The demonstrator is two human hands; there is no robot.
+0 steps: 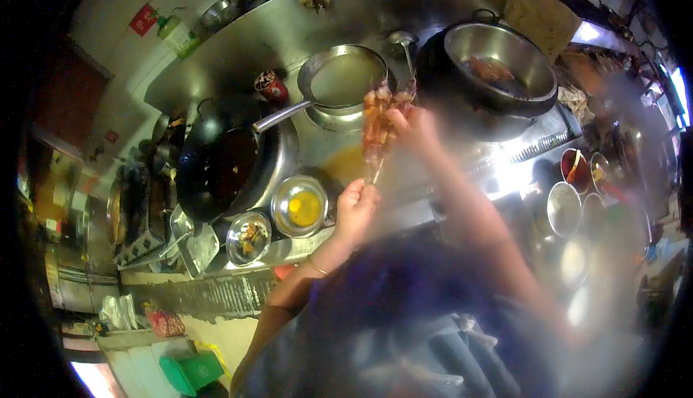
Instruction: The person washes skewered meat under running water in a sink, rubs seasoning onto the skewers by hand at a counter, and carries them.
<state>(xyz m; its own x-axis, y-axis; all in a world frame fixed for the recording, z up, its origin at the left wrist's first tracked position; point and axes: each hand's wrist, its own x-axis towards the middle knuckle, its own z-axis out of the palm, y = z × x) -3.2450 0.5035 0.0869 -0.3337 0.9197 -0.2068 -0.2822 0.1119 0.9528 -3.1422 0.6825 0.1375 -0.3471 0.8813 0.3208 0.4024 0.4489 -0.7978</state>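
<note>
My left hand (pixel 357 207) is closed around the lower end of a long clear bag (pixel 374 127) with reddish-brown chunks inside, held over the steel counter. Up at the bag's top, the fingers of my right hand (pixel 415 125) are pinched on its right side. The chunks look like meat, but blur hides the detail. Just behind the bag is a pan (pixel 343 79) with pale liquid and a long handle. A ladle (pixel 406 48) stands between that pan and a deep steel pot (pixel 498 59), which holds a brown piece.
A black wok (pixel 220 167) with dark liquid sits at the left. Near the front edge are a bowl with yellow liquid (pixel 299 207) and a bowl of scraps (pixel 249 238). A red can (pixel 271 86) stands behind. Several containers, one a white cup (pixel 564 209), are at the right.
</note>
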